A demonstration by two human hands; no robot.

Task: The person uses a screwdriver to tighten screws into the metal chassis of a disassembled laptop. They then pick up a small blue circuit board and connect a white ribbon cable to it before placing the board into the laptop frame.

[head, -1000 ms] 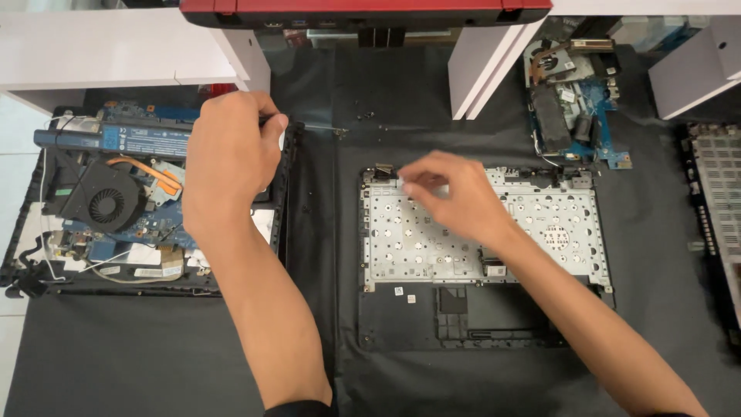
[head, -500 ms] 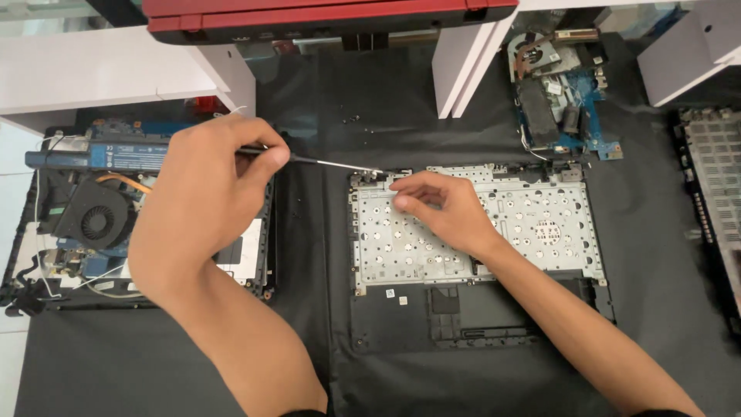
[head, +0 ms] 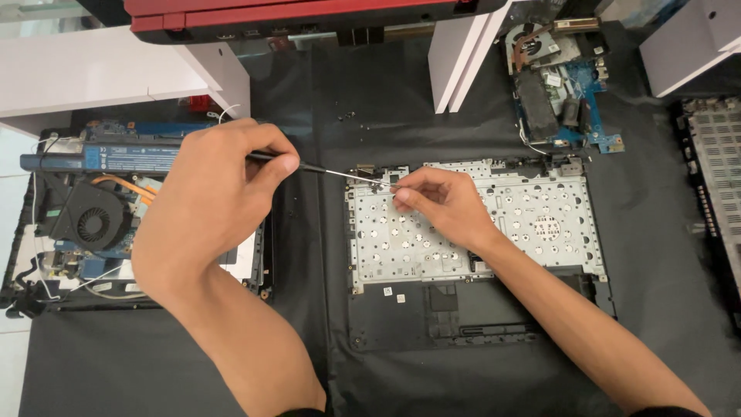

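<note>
My left hand (head: 204,205) is curled round a thin black screwdriver (head: 324,170), thumb and forefinger pinching the handle, the other fingers folded beneath. The metal shaft runs toward three o'clock and its tip meets the top edge of the silver keyboard plate (head: 471,232), close to that plate's eleven o'clock corner. My right hand (head: 440,205) lies on the plate with its fingertips pressed together right at the screwdriver tip; whether they pinch a screw I cannot tell, it is too small to make out.

The plate sits in a black laptop palmrest shell (head: 478,309), which lies on a black mat (head: 154,371). Two small white square stickers lie on the shell just below the plate's seven o'clock corner.

At nine o'clock from my hands lies an opened laptop base (head: 85,224), with a round black fan (head: 93,224), orange copper pipes beside it, and a long blue bar-shaped battery (head: 116,158) along its top edge carrying a pale label strip. At one o'clock rests a blue circuit board (head: 559,100) with a copper-coloured cooler. At twelve o'clock a red laptop (head: 309,11) sits across white stands (head: 463,62). A few tiny dark screws (head: 347,116) lie on the mat between the stands. At three o'clock, at the edge of view, part of another keyboard frame (head: 718,177) shows.
</note>
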